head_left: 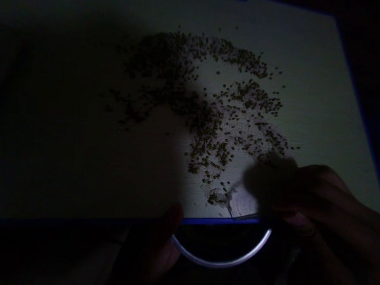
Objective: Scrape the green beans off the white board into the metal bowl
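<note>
Head view: right grip (316,203) pinched shut on a blurred dark tuft (268,178); left grip (150,248) beside a round bowl rim (220,262), its hold unclear; seeds (211,118) lie widely scattered across the board (326,104) ahead of both grips, thickest just left of the tuft.

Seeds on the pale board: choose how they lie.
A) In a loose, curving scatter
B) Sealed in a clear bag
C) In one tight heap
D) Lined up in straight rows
A: the small dark seeds spread loosely in a curving band across the pale board, neither heaped nor in rows.
</note>
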`<state>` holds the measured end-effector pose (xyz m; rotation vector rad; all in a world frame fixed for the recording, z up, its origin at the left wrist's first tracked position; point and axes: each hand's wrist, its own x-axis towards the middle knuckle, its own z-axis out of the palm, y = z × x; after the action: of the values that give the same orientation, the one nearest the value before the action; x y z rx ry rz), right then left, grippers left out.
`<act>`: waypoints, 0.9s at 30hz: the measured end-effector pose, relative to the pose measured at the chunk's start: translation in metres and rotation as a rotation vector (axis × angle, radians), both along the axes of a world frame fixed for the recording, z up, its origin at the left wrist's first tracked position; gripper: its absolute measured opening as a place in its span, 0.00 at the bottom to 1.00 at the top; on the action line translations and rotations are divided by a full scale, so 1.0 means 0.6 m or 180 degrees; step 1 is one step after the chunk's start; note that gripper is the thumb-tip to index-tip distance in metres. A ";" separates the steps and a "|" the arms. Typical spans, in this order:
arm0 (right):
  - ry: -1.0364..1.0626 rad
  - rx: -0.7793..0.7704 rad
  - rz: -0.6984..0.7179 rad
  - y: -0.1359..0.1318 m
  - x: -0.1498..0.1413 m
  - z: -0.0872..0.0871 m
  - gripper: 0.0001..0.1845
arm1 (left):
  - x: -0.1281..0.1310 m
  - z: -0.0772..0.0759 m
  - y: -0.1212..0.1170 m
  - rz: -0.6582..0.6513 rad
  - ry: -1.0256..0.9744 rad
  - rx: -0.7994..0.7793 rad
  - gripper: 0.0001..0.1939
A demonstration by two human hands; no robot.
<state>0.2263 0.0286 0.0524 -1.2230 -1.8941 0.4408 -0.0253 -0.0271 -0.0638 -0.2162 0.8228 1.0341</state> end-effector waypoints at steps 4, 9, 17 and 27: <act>0.0045 -0.0021 -0.0089 -0.006 -0.008 0.000 0.17 | 0.013 0.015 0.006 -0.0008 -0.0059 0.0063 0.28; -0.0064 0.0058 0.0057 -0.016 -0.017 -0.003 0.10 | 0.026 0.023 0.009 0.0233 0.0073 0.0165 0.29; -0.0529 0.0119 0.0001 -0.004 -0.003 -0.001 0.09 | 0.026 0.024 0.007 0.0162 0.0048 0.0114 0.30; -0.0745 0.0182 -0.0471 0.001 -0.004 0.003 0.09 | 0.036 0.036 0.018 -0.0069 -0.0018 0.0088 0.25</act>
<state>0.2241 0.0290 0.0545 -1.4154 -1.9778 0.1686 -0.0035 -0.0160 -0.0422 -0.1862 0.8035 1.0234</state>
